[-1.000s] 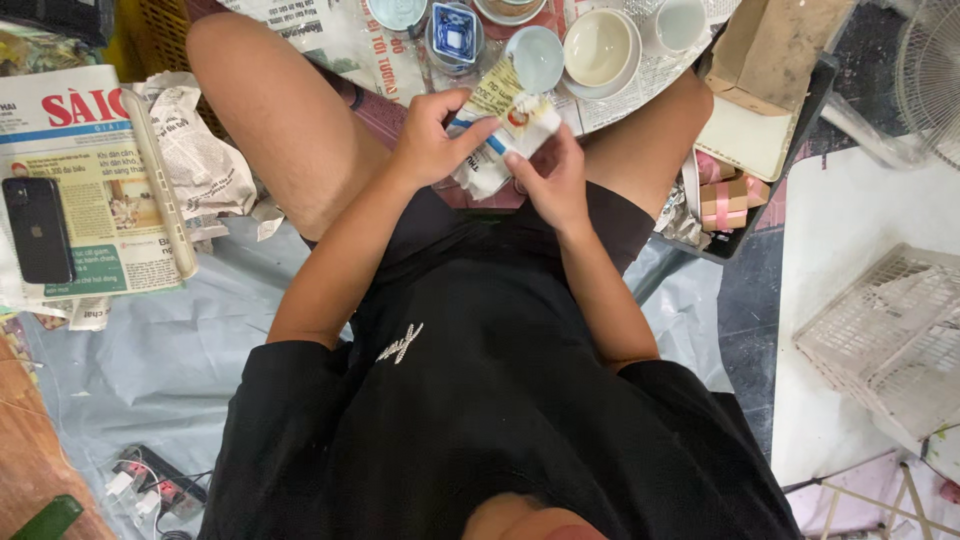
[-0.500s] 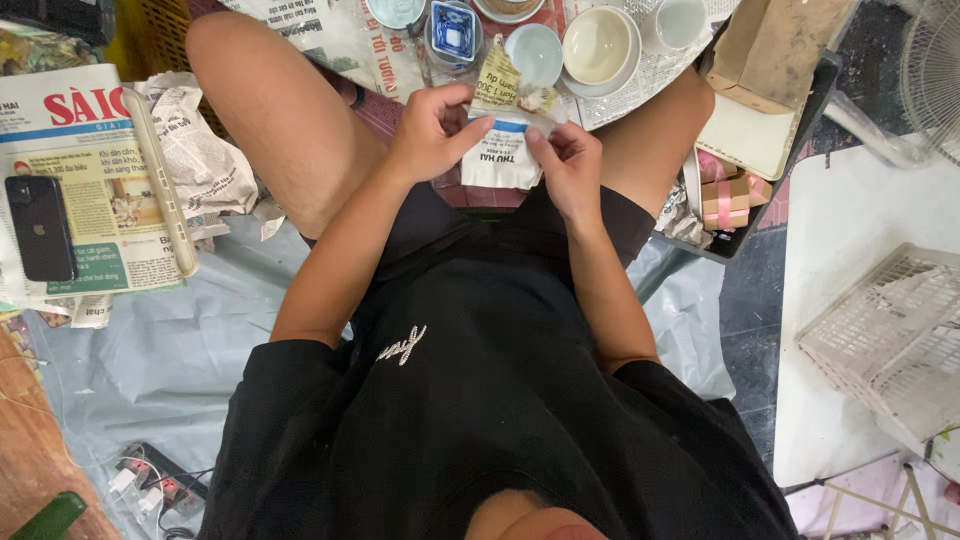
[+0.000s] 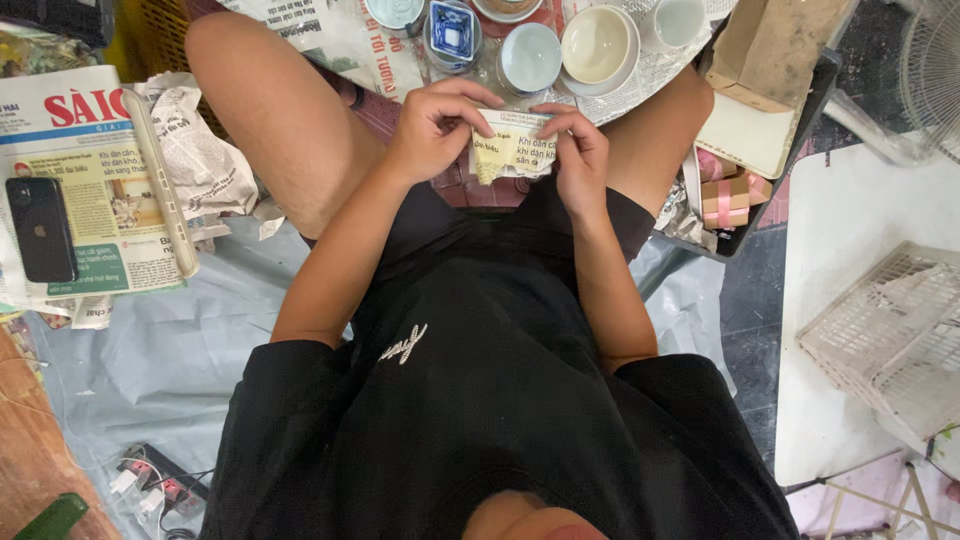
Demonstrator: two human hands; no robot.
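I sit on the floor with my knees apart. My left hand (image 3: 432,125) and my right hand (image 3: 578,150) both grip a small bundle wrapped in printed newspaper (image 3: 513,148), held between my thighs. My fingers pinch its top edge from both sides. Whatever is inside the wrapping is hidden. Just beyond my hands, several ceramic cups and bowls stand on newspaper: a pale blue cup (image 3: 529,57), a cream bowl (image 3: 596,45), a blue-patterned square cup (image 3: 452,33) and a white cup (image 3: 677,22).
A stack of newspapers (image 3: 110,200) lies at left with a black phone (image 3: 42,228) on it, crumpled newsprint (image 3: 195,150) beside. At right sit a cardboard box (image 3: 770,45), small ribbon-tied boxes (image 3: 728,198) and a white wire basket (image 3: 890,335). Cables (image 3: 150,480) lie at lower left.
The bundle went from tilted, with a pale object showing, to flat and fully covered in paper. Both hands have shifted up to its top edge.
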